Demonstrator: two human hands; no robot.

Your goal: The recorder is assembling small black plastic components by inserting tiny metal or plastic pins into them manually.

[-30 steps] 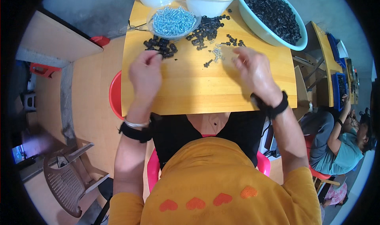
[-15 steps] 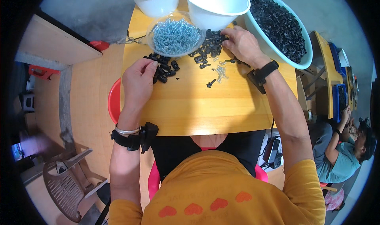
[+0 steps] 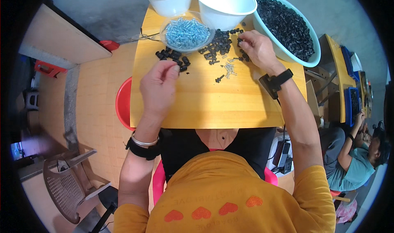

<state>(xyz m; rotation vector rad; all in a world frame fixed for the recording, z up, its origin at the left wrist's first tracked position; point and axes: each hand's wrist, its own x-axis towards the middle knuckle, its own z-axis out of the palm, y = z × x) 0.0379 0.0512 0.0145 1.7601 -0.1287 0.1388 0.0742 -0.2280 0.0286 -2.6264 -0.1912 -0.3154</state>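
Note:
My left hand (image 3: pixel 159 87) is closed in a pinch over the table, on the near side of a small heap of black cylindrical caps (image 3: pixel 174 55). Whatever its fingertips hold, if anything, is hidden. Farther right, my right hand (image 3: pixel 259 49) pinches a small black plastic part (image 3: pixel 240 40) beside a spread of similar black parts (image 3: pixel 218 44). Small metal springs (image 3: pixel 230 69) lie loose between the hands, with a black stemmed piece (image 3: pixel 220 78) near them. Behind the caps, a clear round bowl (image 3: pixel 188 49) holds many shiny springs.
Two white bowls (image 3: pixel 168 4) (image 3: pixel 223 16) stand at the table's far edge. A large pale blue basin (image 3: pixel 305 61) full of black parts is at the far right. Left of the table (image 3: pixel 205 110) sits a red bucket (image 3: pixel 123 103). Another person (image 3: pixel 355 163) works at a bench on the right.
My left hand has moved right and a little toward me, away from the black caps. My right hand has shifted slightly right, off the heap's far edge. The whole view has moved a little.

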